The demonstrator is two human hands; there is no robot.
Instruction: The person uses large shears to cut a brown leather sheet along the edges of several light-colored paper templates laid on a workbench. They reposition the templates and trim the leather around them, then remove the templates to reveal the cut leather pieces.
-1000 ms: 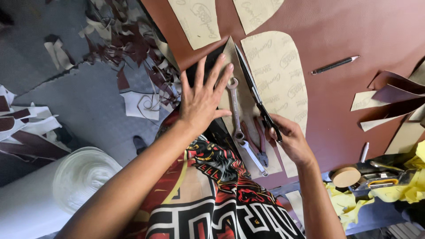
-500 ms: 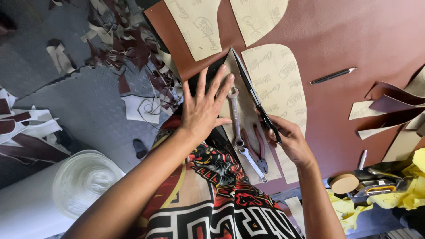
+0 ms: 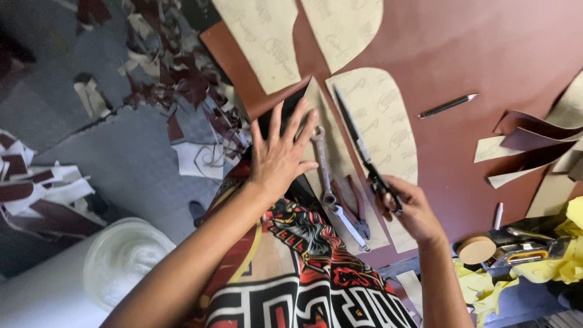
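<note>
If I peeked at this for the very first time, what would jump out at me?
First the big reddish-brown leather sheet filling the top, with pale paper pattern pieces on it. In the middle, the left hand lies spread flat while the right hand grips long black scissors. A silver wrench lies between them.

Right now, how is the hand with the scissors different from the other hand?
The right hand is curled shut around the scissors; the left hand lies flat with fingers spread. The left hand presses down on the material at the cut edge; the right hand sits lower, near the pliers. Both are bare.
</note>
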